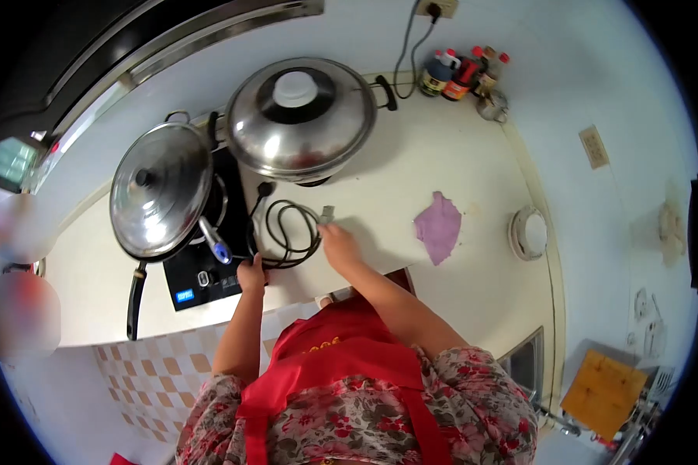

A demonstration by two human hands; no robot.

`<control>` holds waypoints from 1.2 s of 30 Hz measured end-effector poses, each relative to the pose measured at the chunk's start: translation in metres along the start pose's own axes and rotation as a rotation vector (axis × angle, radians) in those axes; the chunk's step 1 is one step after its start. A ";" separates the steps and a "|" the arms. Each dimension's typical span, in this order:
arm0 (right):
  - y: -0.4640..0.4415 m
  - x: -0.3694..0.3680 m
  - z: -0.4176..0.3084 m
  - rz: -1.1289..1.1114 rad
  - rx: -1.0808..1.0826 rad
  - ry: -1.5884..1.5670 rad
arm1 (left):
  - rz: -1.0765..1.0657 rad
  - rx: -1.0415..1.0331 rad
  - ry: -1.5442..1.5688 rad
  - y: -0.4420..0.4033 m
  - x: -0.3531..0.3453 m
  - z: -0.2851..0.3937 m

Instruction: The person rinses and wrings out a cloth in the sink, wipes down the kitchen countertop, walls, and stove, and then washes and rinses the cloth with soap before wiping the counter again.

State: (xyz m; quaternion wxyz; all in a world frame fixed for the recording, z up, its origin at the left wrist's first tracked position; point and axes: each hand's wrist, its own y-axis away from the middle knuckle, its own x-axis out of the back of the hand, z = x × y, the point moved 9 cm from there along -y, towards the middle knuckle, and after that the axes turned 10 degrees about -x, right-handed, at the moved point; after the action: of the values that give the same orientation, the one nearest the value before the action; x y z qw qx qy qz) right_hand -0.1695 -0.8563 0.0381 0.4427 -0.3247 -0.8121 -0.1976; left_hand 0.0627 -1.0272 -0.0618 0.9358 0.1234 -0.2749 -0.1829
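Black cord (pixel 285 263) lies in loose loops on the bench (pixel 380 167), mostly between the two hands and a little to their far side.

Head view, only view. Loops stretch roughly from far left to near right; the black plug (pixel 265 189) sits at the far-left end, near the large lidded pot (pixel 260 147). Near strands of the coil run leftward to the cooktop (pixel 233 288).

Right hand (pixel 340 246): just right of the loops, fingers curled toward a small grey piece (pixel 328 211) just beyond the fingertips. Whether it pinches the piece or a strand, cannot tell. Left hand (pixel 251 274): at the near-right side of the cooktop, by the near-left end of the coil; fingers bent, grip hidden, cannot tell.

Key relation: coil sits rightward and slightly far of the left hand, leftward of the right. Right hand is nearer the loops' right side, left hand nearer the strands by the cooktop. Plug is well apart from both.

Surroundings: lidded pan (pixel 161 198) on the cooktop, its long handle pointing near; purple cloth (pixel 438 227) on the bench, right of the right hand.
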 end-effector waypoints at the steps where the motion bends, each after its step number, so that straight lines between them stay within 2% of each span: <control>1: -0.001 0.032 0.023 0.249 0.024 0.030 | -0.022 -0.051 -0.098 0.006 0.002 0.012; 3: 0.008 0.091 0.106 0.515 -0.260 0.108 | -0.060 -0.100 -0.279 0.009 0.001 0.025; 4: 0.020 0.115 0.139 0.624 -0.382 0.277 | -0.079 -0.096 -0.372 0.007 0.004 0.021; 5: 0.019 0.141 0.166 0.556 -0.579 0.304 | 0.045 -0.200 -0.453 0.003 0.010 0.014; 6: 0.020 0.139 0.188 0.557 -0.591 0.305 | 0.112 -0.149 -0.449 0.010 0.013 0.016; 8: 0.017 0.106 0.253 0.460 -0.743 0.353 | 0.295 -0.231 -0.465 0.037 0.017 0.051; 9: 0.016 0.102 0.274 0.457 -0.742 0.350 | 0.276 -0.297 -0.425 0.051 0.007 0.075; 11: 0.010 0.087 0.303 0.376 -0.707 0.103 | 0.172 -0.558 -0.361 0.063 -0.027 0.109; 12: 0.004 0.083 0.296 0.371 -0.707 0.095 | 0.135 -0.694 -0.366 0.070 -0.046 0.132; 14: -0.023 0.068 0.242 0.249 -0.582 0.073 | 0.011 -0.668 -0.173 0.070 -0.086 0.157; 16: -0.047 0.062 0.171 0.129 -0.460 0.055 | -0.068 -0.787 -0.155 0.079 -0.119 0.192; 18: -0.067 0.056 0.077 -0.159 -0.266 0.254 | -0.168 -0.948 -0.149 0.088 -0.148 0.220; 20: -0.085 0.008 0.075 -0.210 -0.158 0.265 | -0.242 -0.984 -0.097 0.095 -0.167 0.243; 23: -0.101 0.002 0.093 -0.241 -0.021 0.208 | -0.294 -0.970 -0.157 0.090 -0.191 0.246; 24: -0.103 0.008 0.108 -0.243 -0.037 0.203 | -0.311 -0.970 -0.160 0.088 -0.198 0.248; 26: -0.106 0.039 0.153 -0.111 -0.215 0.197 | -0.315 -1.043 -0.235 0.088 -0.213 0.255; 27: -0.104 0.048 0.173 -0.056 -0.256 0.258 | -0.352 -0.970 -0.210 0.082 -0.224 0.249; 28: -0.099 0.053 0.192 -0.057 -0.272 0.258 | -0.368 -0.971 -0.209 0.082 -0.233 0.253; 30: -0.085 0.086 0.232 0.117 -0.359 0.266 | -0.414 -0.973 -0.197 0.083 -0.253 0.262; 32: -0.067 0.113 0.263 0.047 -0.483 0.245 | -0.440 -0.974 -0.168 0.085 -0.272 0.267; 36: -0.035 0.135 0.316 0.129 -0.625 0.383 | -0.454 -1.030 -0.172 0.085 -0.294 0.278</control>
State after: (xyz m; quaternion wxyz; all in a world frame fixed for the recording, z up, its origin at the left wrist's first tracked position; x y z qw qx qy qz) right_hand -0.4349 -0.6409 -0.0160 0.4777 -0.4518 -0.5928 -0.4650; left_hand -0.2998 -0.8659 0.0563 0.7868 -0.3080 -0.1919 -0.4992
